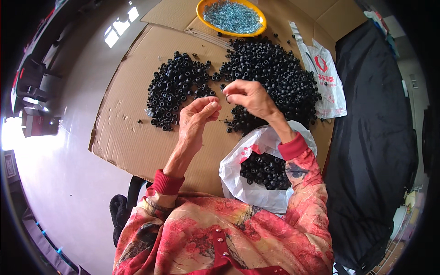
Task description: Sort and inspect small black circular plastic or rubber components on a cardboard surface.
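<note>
My left hand is raised over the cardboard, thumb and fingers pinched together; whatever they hold is too small to make out. Just to its right, my right hand bends down from the wrist in a pinch, a small black plastic piece at its fingertips. The two hands are close but apart. Behind them lie two heaps of small round black pieces with holes, a smaller left heap and a larger right heap. Under my right forearm, an open white plastic bag holds more black pieces.
A yellow bowl of tiny shiny bluish pieces stands at the far edge. Thin pale sticks lie near it. A flat white printed bag rests right of the heaps on the cardboard sheet. Black fabric covers something at right.
</note>
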`<state>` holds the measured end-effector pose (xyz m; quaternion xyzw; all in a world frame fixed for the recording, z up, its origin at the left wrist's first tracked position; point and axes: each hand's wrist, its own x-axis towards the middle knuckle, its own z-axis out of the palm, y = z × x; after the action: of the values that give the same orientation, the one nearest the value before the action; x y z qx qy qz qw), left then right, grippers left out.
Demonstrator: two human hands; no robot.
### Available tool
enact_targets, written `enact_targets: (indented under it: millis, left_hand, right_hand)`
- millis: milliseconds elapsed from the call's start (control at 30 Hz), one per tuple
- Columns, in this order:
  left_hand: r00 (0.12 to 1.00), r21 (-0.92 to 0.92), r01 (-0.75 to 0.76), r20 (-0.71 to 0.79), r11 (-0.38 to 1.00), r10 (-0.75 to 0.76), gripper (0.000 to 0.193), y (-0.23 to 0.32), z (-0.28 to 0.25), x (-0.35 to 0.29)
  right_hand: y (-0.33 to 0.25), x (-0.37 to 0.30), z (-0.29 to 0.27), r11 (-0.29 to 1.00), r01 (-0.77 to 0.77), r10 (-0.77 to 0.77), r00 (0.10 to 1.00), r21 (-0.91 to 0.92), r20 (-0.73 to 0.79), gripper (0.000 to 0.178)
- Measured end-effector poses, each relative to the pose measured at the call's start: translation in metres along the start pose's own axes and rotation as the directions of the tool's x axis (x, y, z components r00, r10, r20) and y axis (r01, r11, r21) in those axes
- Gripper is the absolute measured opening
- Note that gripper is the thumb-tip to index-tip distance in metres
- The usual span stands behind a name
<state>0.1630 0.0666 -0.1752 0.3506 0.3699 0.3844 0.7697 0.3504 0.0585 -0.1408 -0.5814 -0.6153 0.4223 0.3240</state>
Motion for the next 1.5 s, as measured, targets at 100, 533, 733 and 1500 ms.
enact_targets:
  millis: [100, 533, 733, 1500]
  left_hand:
    - [0.992, -0.176, 0.106, 0.085, 0.979, -0.092, 0.019, 0.007, 0.01, 0.001]
    - [0.951, -0.463, 0.233, 0.291, 0.855, -0.102, 0.018, 0.019, 0.039, -0.01]
    - [0.976, -0.31, 0.069, 0.219, 0.948, 0.001, 0.017, 0.021, 0.039, -0.011]
    - [0.983, 0.074, -0.183, 0.02, 0.98, 0.182, 0.012, 0.004, 0.043, 0.002]
  right_hand:
    - [-0.016, -0.008, -0.006, 0.963, 0.004, 0.008, 0.999, 0.271, -0.044, 0.015]
    - [-0.033, -0.023, -0.005, 0.904, 0.192, -0.141, 0.977, 0.383, -0.157, 0.015]
    - [-0.045, -0.025, -0.016, 0.889, 0.439, -0.457, 0.874, -0.133, -0.164, 0.016]
    - [-0.036, -0.027, -0.009, 0.743, 0.469, -0.574, 0.813, -0.478, -0.094, 0.019]
